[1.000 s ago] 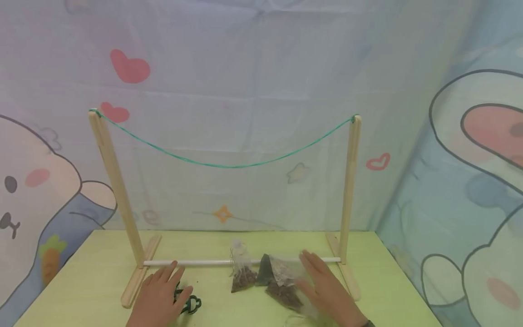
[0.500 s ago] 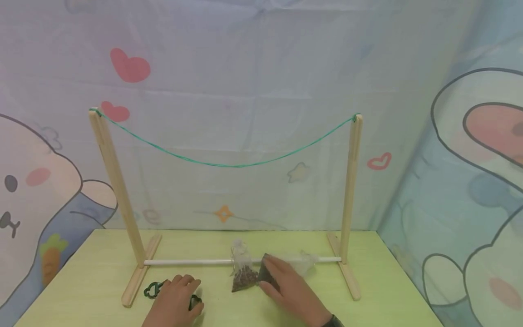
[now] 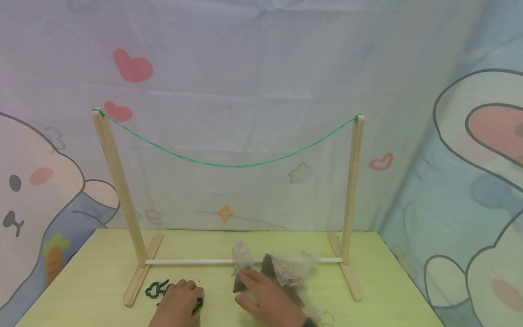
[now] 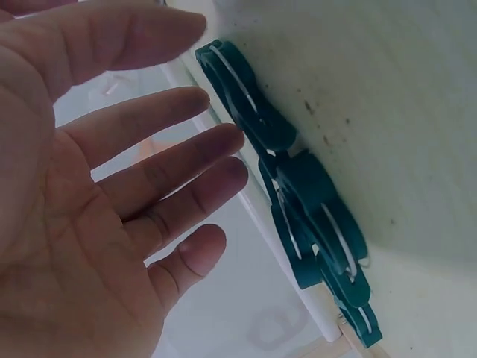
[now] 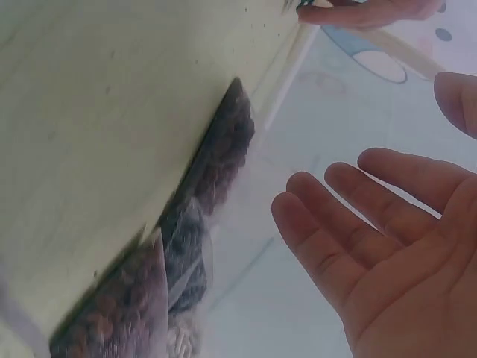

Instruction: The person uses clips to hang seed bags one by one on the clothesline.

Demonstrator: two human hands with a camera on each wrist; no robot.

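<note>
My left hand [image 3: 177,303] is over several green plastic clothespins [image 3: 155,289] on the table at front left. The left wrist view shows its fingers loosely spread beside the linked-looking row of clips [image 4: 320,194], with nothing in the palm. Over the small mesh bags, my right hand [image 3: 269,297] hovers with relaxed fingers. One bag [image 3: 242,254], upright with dark contents, is partly covered by that hand in the head view. Right of it lie a dark bag [image 3: 268,266] and a pale one [image 3: 292,272]. In the right wrist view, the bags [image 5: 220,149] sit apart from the fingers.
Two wooden posts [image 3: 120,190] stand on wooden feet, joined low down by a white rod [image 3: 188,262]. A green string [image 3: 229,165] sags between their tops. Behind hangs a printed cloth [image 3: 245,91] with cartoon figures.
The right hand has swept left across the bags, from the right side to the leftmost bag. My left hand has shifted a little right, uncovering more of the clothespins.
</note>
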